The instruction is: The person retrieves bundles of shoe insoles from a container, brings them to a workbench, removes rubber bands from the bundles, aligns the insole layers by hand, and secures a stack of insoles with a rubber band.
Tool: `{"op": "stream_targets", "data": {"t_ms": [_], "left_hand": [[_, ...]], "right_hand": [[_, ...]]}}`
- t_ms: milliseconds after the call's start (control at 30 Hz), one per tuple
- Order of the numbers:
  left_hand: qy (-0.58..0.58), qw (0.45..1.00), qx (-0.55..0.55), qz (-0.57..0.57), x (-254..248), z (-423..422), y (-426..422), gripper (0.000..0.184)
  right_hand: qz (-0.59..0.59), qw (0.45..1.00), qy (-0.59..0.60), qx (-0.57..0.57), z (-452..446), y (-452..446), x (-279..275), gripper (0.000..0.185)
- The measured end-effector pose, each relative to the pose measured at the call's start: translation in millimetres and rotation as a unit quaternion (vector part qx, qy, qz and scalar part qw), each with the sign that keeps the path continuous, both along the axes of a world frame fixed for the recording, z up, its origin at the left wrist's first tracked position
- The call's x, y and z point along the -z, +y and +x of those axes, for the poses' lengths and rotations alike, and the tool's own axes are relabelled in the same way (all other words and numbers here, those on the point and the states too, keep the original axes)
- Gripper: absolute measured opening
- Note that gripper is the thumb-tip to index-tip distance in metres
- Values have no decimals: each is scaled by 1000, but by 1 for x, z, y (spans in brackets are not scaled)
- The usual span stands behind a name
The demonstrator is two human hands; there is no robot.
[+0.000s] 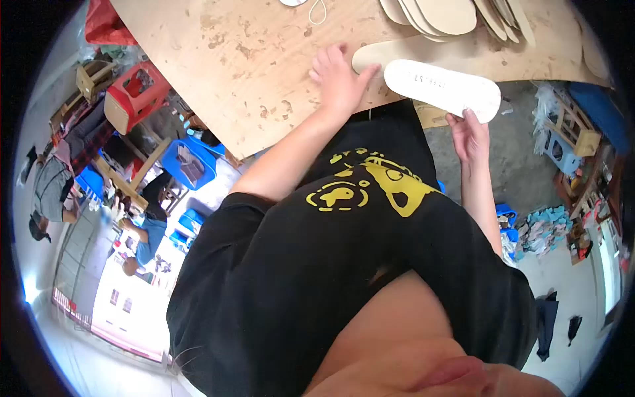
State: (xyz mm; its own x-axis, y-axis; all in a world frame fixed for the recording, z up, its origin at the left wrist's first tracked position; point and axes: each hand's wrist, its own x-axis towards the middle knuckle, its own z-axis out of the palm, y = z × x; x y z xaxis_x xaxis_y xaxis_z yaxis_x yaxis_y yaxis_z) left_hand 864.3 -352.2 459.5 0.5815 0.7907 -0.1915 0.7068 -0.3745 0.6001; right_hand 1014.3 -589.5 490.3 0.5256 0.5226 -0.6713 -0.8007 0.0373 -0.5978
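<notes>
A white insole (442,89) with small dark markings is held at its right end by my right hand (471,135), thumb on top and fingers beneath. My left hand (340,76) rests on the wooden table (251,73), its fingers apart and nothing in them. The thumb of that hand points toward a beige insole (370,55), which lies flat on the table and is partly covered by the white one. Beyond them is a stack of beige insoles (446,14), with more beige insoles (504,20) fanned out to its right.
A looped cord (318,12) lies at the table's far edge. To the left stand a red stool (137,96) and a blue bin (188,163); two people are farther off. At the right are a blue stool (562,153) and a heap of cloth (546,230).
</notes>
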Motion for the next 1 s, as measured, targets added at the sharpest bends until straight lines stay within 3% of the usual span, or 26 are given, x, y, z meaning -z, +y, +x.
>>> {"op": "stream_targets", "data": {"t_ms": [100, 233, 333, 1000], "left_hand": [[-2, 1000, 2, 29, 18, -1, -7, 49], [-35, 994, 75, 74, 41, -24, -10, 29], [-50, 987, 68, 136, 49, -28, -6, 16], [-85, 984, 43, 150, 45, -35, 0, 21]], "right_hand": [[29, 999, 16, 37, 4, 8, 11, 56], [68, 997, -5, -34, 10, 32, 50, 62], [54, 995, -48, -76, 14, 58, 63, 62], [44, 988, -73, -128, 19, 67, 71, 67]]}}
